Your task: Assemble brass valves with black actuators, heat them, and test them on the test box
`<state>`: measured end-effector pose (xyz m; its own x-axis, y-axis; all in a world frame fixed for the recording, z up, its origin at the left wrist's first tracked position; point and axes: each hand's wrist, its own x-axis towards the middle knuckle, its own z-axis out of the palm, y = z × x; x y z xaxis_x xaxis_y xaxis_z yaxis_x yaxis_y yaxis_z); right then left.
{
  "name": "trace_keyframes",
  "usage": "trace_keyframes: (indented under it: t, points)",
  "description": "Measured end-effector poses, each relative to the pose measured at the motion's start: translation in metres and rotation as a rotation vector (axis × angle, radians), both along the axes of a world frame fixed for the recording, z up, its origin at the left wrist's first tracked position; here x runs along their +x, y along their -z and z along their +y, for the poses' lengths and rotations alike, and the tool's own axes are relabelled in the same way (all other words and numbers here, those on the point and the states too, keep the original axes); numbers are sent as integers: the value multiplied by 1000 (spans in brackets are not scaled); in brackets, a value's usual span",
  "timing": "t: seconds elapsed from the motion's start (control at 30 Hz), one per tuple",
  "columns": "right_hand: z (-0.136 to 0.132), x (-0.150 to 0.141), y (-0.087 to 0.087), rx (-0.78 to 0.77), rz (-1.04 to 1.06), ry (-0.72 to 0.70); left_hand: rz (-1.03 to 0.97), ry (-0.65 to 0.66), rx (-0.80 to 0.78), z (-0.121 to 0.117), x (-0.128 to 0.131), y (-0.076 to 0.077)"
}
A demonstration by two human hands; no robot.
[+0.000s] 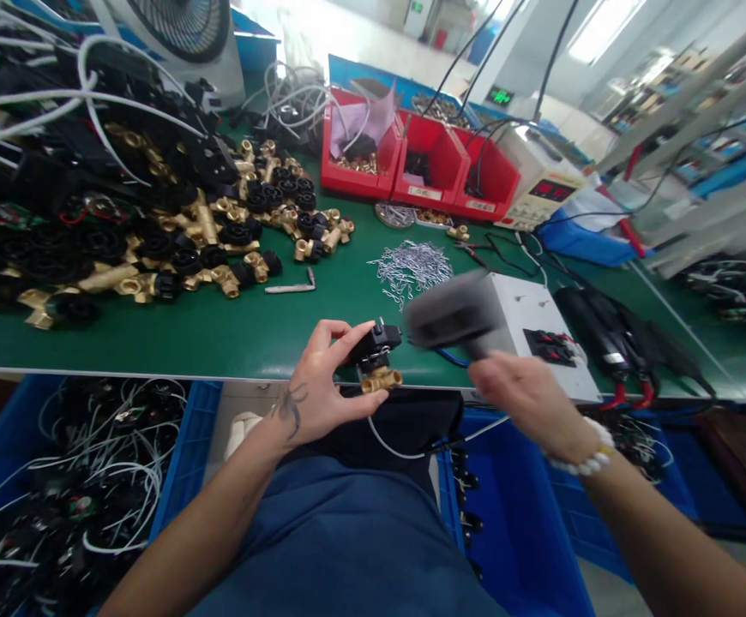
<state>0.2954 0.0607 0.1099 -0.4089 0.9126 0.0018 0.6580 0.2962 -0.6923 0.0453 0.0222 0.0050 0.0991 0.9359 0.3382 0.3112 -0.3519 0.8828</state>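
Observation:
My left hand [327, 377] grips a small valve assembly with a brass valve body [381, 380] below and a black plastic actuator [379, 341] on top. Thumb and fingers close on it from the left, just over the bench's front edge. A white cable [399, 449] loops below it. My right hand [518, 390] is wrapped round the handle of a dark grey tool [454, 315], whose bulky head extends left. Motion blurs this tool, so its exact kind is unclear. The head is up and to the right of the valve, apart from it.
Spring clips [415, 267] and a bent metal key [291, 284] lie on the green bench [321, 330]. Brass valves [225, 278] are heaped left. Red bins [434, 171] stand behind. A white switch box [527, 313] sits right. Blue crates [199, 428] stand below.

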Motion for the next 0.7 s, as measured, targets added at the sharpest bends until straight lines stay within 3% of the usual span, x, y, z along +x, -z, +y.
trace_keyframes:
  t: [0.07, 0.1, 0.27, 0.43, 0.6, 0.7]
  points:
    - [-1, 0, 1, -44, -162, -52, -7, 6, 1, 0, -1, 0]
    - [-1, 2, 0, -26, -134, -44, -12, 8, 6, 0, -1, 0]
    - [-7, 7, -3, 82, 341, 44, -7, 18, 3, 0, -2, -2]
    - [-10, -4, -5, -85, -172, -80, -39, 15, -4, 0, -2, -2]
    - [-10, 1, -8, 9, 243, 83, -43, 21, 9, 0, 0, -1]
    - [-12, -2, -2, -103, 10, -17, -34, 9, 23, 1, 0, -1]
